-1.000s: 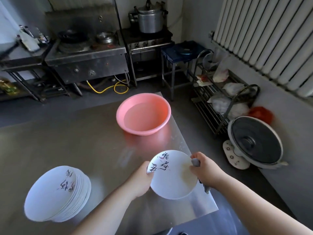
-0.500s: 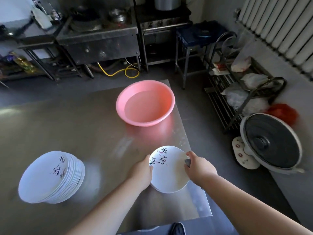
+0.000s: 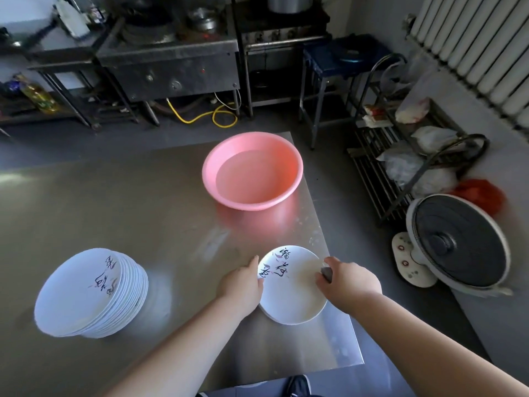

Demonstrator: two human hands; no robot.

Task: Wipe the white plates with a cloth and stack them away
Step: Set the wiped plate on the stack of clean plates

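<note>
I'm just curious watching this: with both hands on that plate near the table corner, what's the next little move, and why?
Probably sweep the grey cloth leftward across the plate. The right hand pinches the cloth at the plate's right rim and the left hand grips the opposite rim, steadying it, so a wipe looks set up before it joins the stack.

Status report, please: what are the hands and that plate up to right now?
Left hand holds the plate by its left rim. Right hand presses grey cloth onto it. Pink basin and plate stack stand clear.
</note>
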